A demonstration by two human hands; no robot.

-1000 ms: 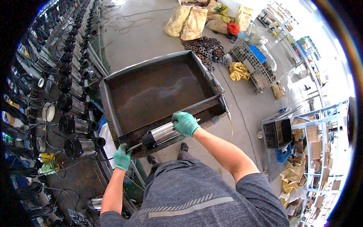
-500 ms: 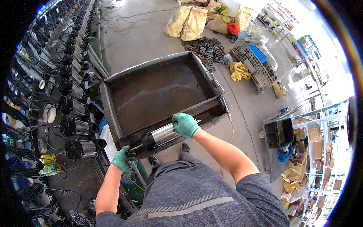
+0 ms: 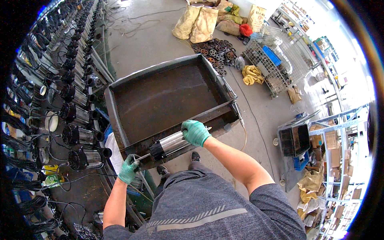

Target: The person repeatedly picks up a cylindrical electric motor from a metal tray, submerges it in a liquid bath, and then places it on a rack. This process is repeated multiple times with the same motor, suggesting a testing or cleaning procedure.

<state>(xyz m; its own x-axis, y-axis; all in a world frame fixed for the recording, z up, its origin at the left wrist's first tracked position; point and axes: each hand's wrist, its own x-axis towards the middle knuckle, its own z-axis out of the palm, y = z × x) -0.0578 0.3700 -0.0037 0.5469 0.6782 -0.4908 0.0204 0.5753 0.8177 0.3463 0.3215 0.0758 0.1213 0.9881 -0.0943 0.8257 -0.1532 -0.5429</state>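
Observation:
A shiny steel cylinder with a black end piece, looking like a pump motor [image 3: 171, 144], lies across the near edge of a dark metal tank [image 3: 116, 120]. My right hand [image 3: 196, 133], in a green glove, is closed over its right end. A small pale tip pokes out beyond those fingers. From the black left end a thin metal rod [image 3: 144, 156] sticks out. My left hand [image 3: 128, 169], also gloved in green, has its fingers closed at the rod's outer end. What else sits inside that grip is too small to tell.
Rows of similar steel motors [image 3: 86, 159] with black cables stand along the left. A hose [image 3: 245, 138] hangs at the tank's right corner. Beyond are black pulley wheels [image 3: 218, 54], sacks [image 3: 204, 25] and a wire cage [image 3: 268, 60]. A black crate [image 3: 294, 141] and shelving [image 3: 336, 125] stand right.
My left hand has turned slightly at the rod's end, and more of the rod's outer end shows. My right hand stays on the cylinder. The view has shifted a little.

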